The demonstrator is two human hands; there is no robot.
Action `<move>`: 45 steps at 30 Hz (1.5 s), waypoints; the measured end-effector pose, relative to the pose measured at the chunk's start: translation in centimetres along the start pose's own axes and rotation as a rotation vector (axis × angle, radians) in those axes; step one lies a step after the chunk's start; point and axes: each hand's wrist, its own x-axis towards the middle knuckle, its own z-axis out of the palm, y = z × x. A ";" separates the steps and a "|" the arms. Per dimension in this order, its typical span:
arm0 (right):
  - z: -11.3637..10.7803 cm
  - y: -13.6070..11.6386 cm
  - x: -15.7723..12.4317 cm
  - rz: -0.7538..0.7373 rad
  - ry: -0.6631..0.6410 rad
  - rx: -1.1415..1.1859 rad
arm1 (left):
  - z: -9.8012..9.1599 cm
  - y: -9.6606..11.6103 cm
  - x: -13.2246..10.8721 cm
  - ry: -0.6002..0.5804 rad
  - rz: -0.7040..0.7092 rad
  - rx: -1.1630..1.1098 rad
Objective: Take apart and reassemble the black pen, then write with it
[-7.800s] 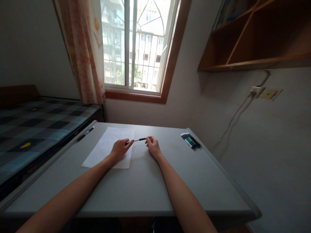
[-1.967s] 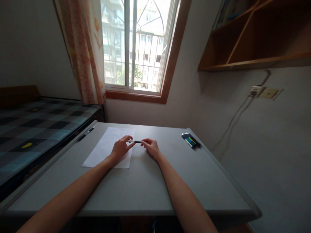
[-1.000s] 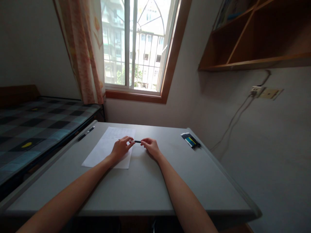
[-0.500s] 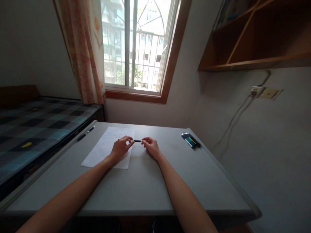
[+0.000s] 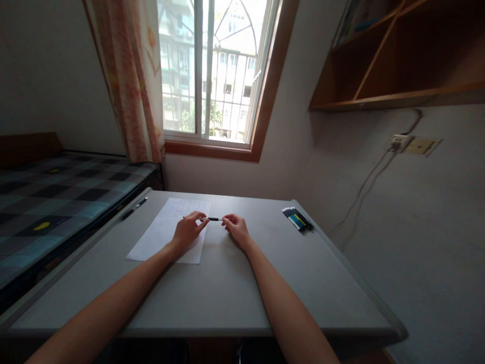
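though able to spot faint rows of marks at the top of the paper (image 5: 162, 240), can't read them, nor any lettering on the blue and yellow band (image 5: 297, 221) across the dark sticks (image 5: 290, 212); can see a slim pen (image 5: 213, 219), pale then black, held level over the desk (image 5: 303, 283) across the paper's right edge, pinched by the left hand (image 5: 188, 228) and, at the thin end, by the right hand (image 5: 237, 229); can't see the stretch behind the left fingers or the very tip
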 end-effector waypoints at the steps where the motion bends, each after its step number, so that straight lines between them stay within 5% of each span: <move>1: 0.0 0.0 0.0 -0.001 -0.001 0.000 | 0.0 0.0 0.0 -0.001 0.002 -0.003; 23: 0.2 -1.0 -1.1 -0.063 -0.320 -0.045 | 0.1 0.4 -0.5 0.003 0.085 0.250; 45: 0.2 -0.4 -0.5 -0.060 -0.154 -0.047 | 0.0 0.5 -0.4 0.024 0.019 0.211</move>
